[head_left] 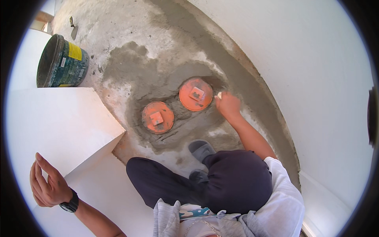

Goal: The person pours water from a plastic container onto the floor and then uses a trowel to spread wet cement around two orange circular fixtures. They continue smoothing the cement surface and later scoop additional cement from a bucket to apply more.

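Note:
My right hand (pixel 229 105) is closed beside the right orange round cap (pixel 190 97), with a small pale thing (pixel 219 95) at its fingertips; its kind is too blurred to make out. That cap has a raised square in its middle and grey cement smears. A second orange cap (pixel 147 118), also with a raised square, sits to its lower left. Wet grey mortar (pixel 185 130) surrounds both caps. My left hand (pixel 49 187), with a dark watch on the wrist, is raised over the white block at the left. Its fingers are stretched out and hold nothing.
A dark, cement-stained bucket (pixel 82 73) with a yellow label stands at the far left. Beyond it a trowel (pixel 74 31) lies on the floor. The white block (pixel 59 114) has a sharp corner toward the mortar. A white wall (pixel 316 79) runs along the right.

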{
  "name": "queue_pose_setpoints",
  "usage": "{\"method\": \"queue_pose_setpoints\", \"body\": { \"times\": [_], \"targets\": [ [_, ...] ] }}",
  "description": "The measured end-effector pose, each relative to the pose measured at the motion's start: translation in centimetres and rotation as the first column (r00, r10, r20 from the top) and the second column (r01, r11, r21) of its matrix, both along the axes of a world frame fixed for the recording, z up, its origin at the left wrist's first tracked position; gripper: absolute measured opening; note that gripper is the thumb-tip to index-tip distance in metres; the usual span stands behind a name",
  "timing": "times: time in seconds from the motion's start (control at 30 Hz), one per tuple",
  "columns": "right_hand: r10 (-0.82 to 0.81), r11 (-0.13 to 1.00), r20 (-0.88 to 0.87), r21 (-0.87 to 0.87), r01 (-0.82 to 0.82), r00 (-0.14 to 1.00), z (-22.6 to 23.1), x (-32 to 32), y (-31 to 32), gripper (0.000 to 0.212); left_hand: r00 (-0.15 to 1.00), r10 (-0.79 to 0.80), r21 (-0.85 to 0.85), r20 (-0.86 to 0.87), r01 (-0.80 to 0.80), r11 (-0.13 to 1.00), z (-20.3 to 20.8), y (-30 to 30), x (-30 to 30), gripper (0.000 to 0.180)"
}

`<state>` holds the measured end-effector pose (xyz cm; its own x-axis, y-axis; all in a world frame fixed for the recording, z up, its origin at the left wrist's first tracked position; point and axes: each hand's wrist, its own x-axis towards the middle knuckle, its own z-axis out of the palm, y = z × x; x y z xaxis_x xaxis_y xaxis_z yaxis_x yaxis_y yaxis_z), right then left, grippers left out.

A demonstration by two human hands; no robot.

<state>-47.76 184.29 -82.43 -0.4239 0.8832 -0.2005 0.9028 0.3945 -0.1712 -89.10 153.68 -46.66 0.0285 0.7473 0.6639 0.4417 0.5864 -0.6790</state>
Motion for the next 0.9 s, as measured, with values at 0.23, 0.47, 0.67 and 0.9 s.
{"method": "queue_pose_setpoints", "body": {
  "times": [0.23,0.47,0.67,0.9],
  "targets": [
    [-0.035,0.999,0.086,-0.007,0.036,0.996,1.4,2.6,-0.8,0.04,0.999,-0.04,0.017,0.001,0.04,0.999,-0.1,0.1,0.2,0.018],
    [-0.113,0.993,-0.006,-0.031,0.113,0.994,0.8,3.3,-1.1,0.039,0.998,-0.026,0.036,0.063,0.024,0.999,0.0,0.4,1.2,0.017],
    [-0.11,0.992,0.004,-0.065,0.11,0.994,1.6,3.3,-0.7,0.04,0.997,-0.073,0.044,0.033,0.071,0.996,-0.1,0.7,1.4,0.018],
    [-0.14,0.974,0.17,-0.155,0.167,0.975,3.2,4.2,0.0,0.042,0.996,-0.084,-0.038,-0.004,0.084,0.996,0.1,0.6,1.9,0.015]
  ]
}}
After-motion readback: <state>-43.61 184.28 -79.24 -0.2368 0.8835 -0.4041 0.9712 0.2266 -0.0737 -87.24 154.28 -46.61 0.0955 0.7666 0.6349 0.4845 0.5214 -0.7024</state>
